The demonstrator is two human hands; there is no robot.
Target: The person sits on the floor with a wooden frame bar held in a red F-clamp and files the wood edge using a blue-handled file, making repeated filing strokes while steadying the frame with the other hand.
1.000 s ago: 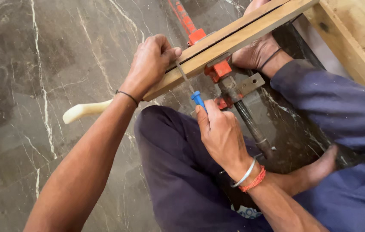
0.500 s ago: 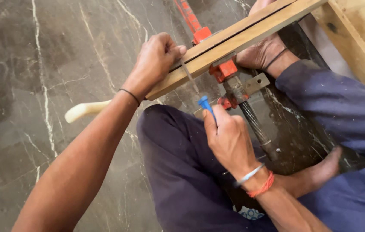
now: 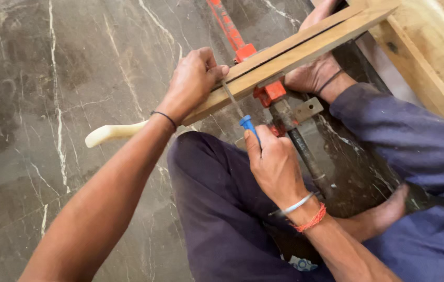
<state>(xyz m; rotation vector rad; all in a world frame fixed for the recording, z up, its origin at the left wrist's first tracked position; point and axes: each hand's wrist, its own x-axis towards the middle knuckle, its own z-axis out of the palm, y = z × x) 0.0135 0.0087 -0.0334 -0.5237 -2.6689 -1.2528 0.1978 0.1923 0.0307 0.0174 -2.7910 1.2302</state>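
Right hand [image 3: 274, 164] has a closed grip on a blue-handled tool [image 3: 247, 125], whose thin metal shaft angles up to the wooden strips [image 3: 284, 55]. Left hand [image 3: 193, 81] clamps its fingers over those strips' lower end. An orange-red clamp [image 3: 266, 91] bites the wood just beside it. A co-worker's hand [image 3: 313, 73] sits half hidden under the strips. The tool's tip is hard to make out; the pale handle [image 3: 109, 133] on the marble floor [image 3: 49, 104] disappears behind the forearm.

i see a dark grey marble floor [image 3: 49, 78] veined in white, pale tan wooden strips [image 3: 295, 52], an orange-red clamp [image 3: 269, 93], a blue tool handle [image 3: 247, 124], navy trousers [image 3: 222, 209], and a red thread with a silver bangle [image 3: 305, 211].
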